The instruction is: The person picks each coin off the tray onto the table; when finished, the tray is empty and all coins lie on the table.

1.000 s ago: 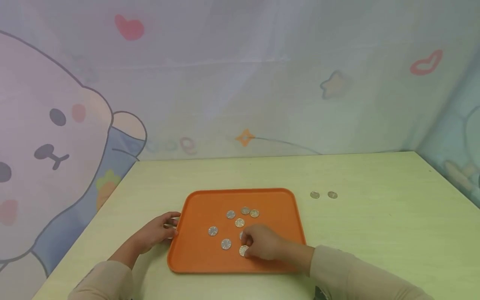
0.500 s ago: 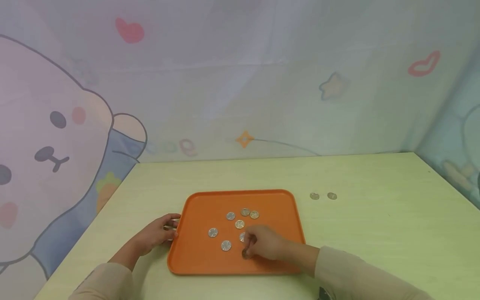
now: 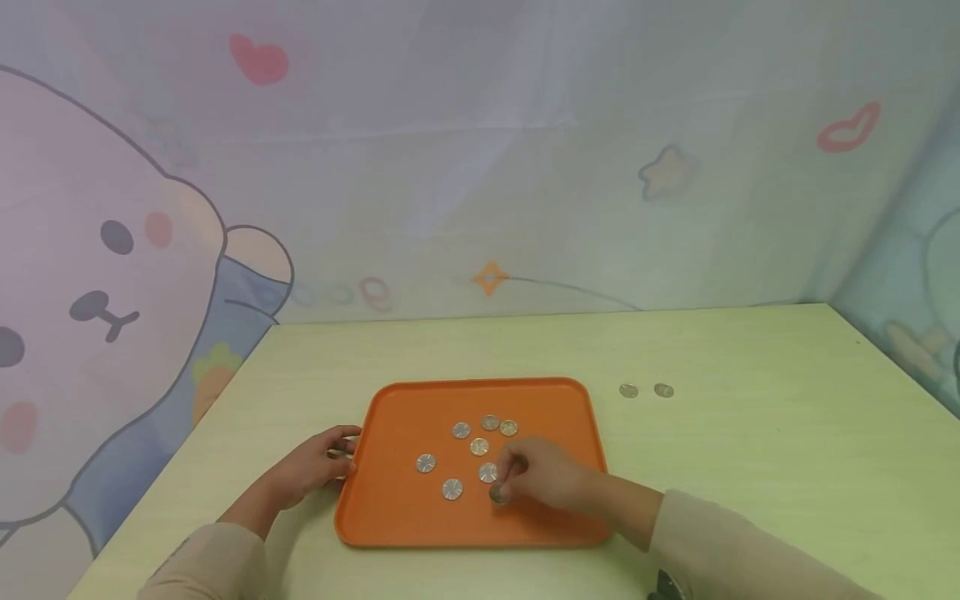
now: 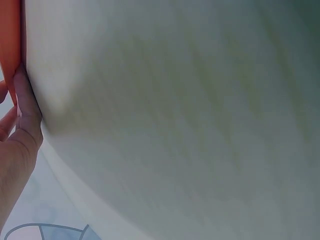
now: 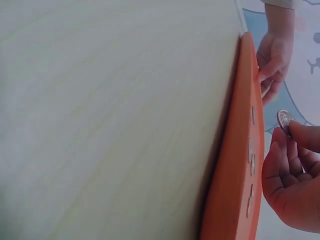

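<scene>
Over the orange tray (image 3: 397, 508), right fingers (image 3: 510, 479) pinch a coin (image 3: 497, 493); left fingers (image 3: 341, 454) grip its rim.

Inventory, by count. One orange tray (image 3: 390, 517) sits on one worktop (image 3: 750, 467). Six coins lie flat on the tray: three in the far cluster (image 3: 489, 423), one just below it (image 3: 479, 447), one to the left (image 3: 426, 463), one nearer me (image 3: 452, 489). A seventh (image 3: 488, 472) lies beside my fingers. One further coin (image 5: 285, 120) is pinched in my right hand (image 3: 543, 479), making eight over the tray. Two coins (image 3: 646, 391) lie on the worktop, off the tray. Total coins: ten. Hands in view: two, my left hand (image 3: 311, 467) included.
</scene>
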### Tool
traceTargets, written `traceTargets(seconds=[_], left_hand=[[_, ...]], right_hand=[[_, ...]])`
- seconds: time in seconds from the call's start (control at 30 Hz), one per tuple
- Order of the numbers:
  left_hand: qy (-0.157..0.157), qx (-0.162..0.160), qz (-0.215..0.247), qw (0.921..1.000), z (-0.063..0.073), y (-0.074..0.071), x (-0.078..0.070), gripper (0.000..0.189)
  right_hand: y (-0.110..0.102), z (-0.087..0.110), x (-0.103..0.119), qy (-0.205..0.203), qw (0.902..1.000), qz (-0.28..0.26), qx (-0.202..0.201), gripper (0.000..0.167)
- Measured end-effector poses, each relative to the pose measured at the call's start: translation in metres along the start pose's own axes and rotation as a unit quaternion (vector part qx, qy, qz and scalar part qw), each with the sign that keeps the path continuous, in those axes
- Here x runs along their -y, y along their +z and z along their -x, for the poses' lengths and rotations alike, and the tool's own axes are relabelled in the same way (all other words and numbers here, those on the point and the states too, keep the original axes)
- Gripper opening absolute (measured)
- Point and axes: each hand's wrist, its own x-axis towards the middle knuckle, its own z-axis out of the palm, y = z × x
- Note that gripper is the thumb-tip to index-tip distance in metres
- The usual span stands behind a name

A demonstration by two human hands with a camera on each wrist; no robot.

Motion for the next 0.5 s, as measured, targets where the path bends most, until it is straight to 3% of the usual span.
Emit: traceTargets(seconds=[0.5], left_hand=[[-0.003, -0.001, 0.001, 1.0, 0.0, 0.001, -0.001, 0.049]], right_hand=[[-0.028, 0.009, 0.002, -0.013, 0.9981, -0.061, -0.002, 0.01]])
